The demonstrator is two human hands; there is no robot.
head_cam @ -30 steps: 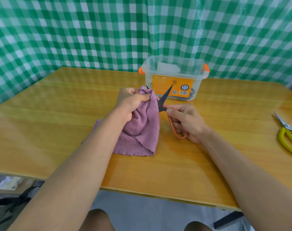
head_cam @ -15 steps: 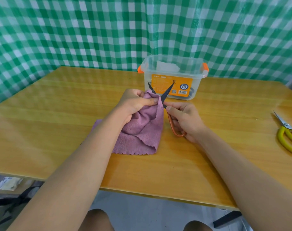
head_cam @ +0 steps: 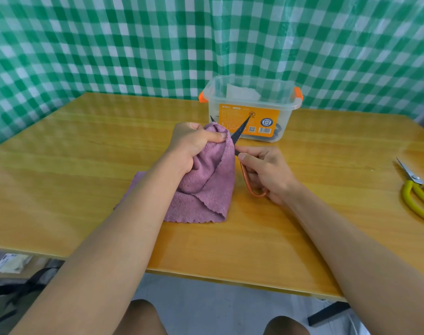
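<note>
A purple fleece cloth (head_cam: 206, 187) is bunched up in the middle of the wooden table (head_cam: 85, 170). My left hand (head_cam: 194, 143) grips its raised top, lifting it into a peak. My right hand (head_cam: 269, 172) grips orange-handled snips (head_cam: 250, 184) just right of the cloth. Their dark blades point up and away, spread apart. One blade shows against the box; the other tip peeks out behind the cloth's top.
A clear plastic box (head_cam: 250, 110) with orange latches and an orange label stands behind the cloth. Yellow-handled scissors (head_cam: 416, 192) lie near the table's right edge. A green checked curtain hangs behind the table.
The cloth's peak has been pulled over one blade of the snips, so the blades now straddle the cloth's top. Both hands have shifted only slightly.
</note>
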